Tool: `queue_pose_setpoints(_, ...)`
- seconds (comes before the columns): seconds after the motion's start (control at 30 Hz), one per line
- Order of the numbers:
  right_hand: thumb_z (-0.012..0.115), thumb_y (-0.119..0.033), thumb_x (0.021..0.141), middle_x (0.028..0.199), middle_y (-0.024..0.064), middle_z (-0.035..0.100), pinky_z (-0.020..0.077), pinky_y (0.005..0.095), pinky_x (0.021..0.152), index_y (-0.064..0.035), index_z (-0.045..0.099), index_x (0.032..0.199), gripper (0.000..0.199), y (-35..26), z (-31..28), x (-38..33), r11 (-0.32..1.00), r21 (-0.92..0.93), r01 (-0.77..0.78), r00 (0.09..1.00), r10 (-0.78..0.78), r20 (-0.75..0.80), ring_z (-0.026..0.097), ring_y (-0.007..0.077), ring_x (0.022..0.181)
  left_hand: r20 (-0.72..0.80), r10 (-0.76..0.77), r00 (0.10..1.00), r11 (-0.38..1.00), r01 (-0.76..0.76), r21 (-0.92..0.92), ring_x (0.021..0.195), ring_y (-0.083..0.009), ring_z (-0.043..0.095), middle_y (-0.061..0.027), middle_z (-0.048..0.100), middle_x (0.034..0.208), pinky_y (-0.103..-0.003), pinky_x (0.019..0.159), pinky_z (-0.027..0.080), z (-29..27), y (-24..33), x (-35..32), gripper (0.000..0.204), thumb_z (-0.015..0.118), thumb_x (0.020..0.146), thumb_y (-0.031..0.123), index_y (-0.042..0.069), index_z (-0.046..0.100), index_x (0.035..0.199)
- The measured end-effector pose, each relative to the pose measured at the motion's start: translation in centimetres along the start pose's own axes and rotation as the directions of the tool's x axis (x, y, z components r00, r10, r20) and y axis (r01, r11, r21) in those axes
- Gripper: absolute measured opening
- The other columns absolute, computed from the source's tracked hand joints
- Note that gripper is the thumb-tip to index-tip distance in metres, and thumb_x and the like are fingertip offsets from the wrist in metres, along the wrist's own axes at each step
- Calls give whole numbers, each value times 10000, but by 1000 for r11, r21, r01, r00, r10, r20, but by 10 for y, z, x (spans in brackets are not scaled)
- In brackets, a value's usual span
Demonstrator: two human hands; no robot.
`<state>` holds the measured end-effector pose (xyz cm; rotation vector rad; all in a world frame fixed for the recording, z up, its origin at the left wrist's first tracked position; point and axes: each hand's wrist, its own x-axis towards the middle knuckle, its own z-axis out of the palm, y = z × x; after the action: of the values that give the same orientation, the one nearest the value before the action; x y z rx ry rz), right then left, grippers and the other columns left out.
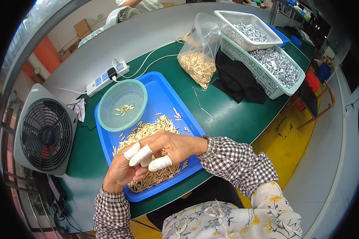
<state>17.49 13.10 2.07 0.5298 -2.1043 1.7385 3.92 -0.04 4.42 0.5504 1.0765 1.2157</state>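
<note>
My left hand [121, 170] and my right hand [175, 145] meet over a blue tray [158, 81], their fingers bent and close together. White finger cots [160, 163] cover some fingertips. Whatever lies between the fingers of either hand is hidden. Beneath them, a heap of small brass-coloured pins [157, 179] spreads across the tray, with a few scattered toward its right side. A round, pale green plastic basin [107, 101] rests on the tray's far left part, and several of the same pins lie in its bottom.
Left stands a grey box fan [48, 133]. Behind the basin lies a power strip [103, 79] with cables. Farther right are a clear bag of brass-coloured pins [197, 65], tweezers [199, 102], black cloth [243, 81], and a green basket [273, 93] and white basket [245, 38] of silvery parts.
</note>
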Motion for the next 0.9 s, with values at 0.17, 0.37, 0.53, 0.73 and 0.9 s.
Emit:
queue_pose_setpoints(0.17, 645, -171, 772, 998, 86, 609, 463, 274, 569, -111, 641, 1024, 259, -4, 5, 3, 986, -157, 54, 992, -35, 124, 597, 178, 729, 76, -55, 996, 990, 45, 131, 398, -73, 369, -22, 461, 590, -204, 333, 307, -22, -7, -3, 387, 420, 920, 378, 10, 518, 986)
queue_pose_setpoints(0.37, 643, -195, 771, 982, 80, 610, 472, 314, 599, -117, 663, 962, 208, -10, 11, 0, 943, -328, -49, 922, 170, 349, 602, 246, 671, 190, -224, 956, 936, 157, 314, 382, -50, 340, -11, 471, 608, -193, 337, 277, -14, -4, -6, 394, 428, 920, 396, 17, 528, 968)
queue_pose_setpoints(0.53, 609, -205, 806, 909, 63, 634, 476, 337, 616, -109, 661, 952, 183, -5, 15, -1, 941, -325, -98, 950, 186, 250, 605, 260, 683, 82, -64, 995, 814, 5, 581, 450, -61, 415, -26, 519, 666, -191, 371, 305, -2, -9, -3, 418, 406, 927, 403, 10, 534, 986)
queue_pose_setpoints(0.73, 608, -132, 806, 808, 75, 632, 480, 314, 628, -54, 641, 910, 134, -38, 1, -26, 913, -404, -64, 997, 75, 12, 611, 247, 683, -23, 123, 992, 952, -112, 285, 549, -79, 529, -50, 577, 752, -198, 432, 416, 1, -14, 6, 362, 445, 922, 339, 4, 548, 1011)
queue_pose_setpoints(0.9, 619, -55, 776, 695, 120, 574, 441, 320, 543, 17, 597, 834, 95, -38, -60, -87, 457, -581, -673, 687, 96, -720, 549, 249, 577, -48, 125, 991, 884, -90, 459, 552, -84, 549, -47, 589, 773, -202, 468, 463, -12, -8, 0, 256, 485, 911, 248, 17, 560, 993)
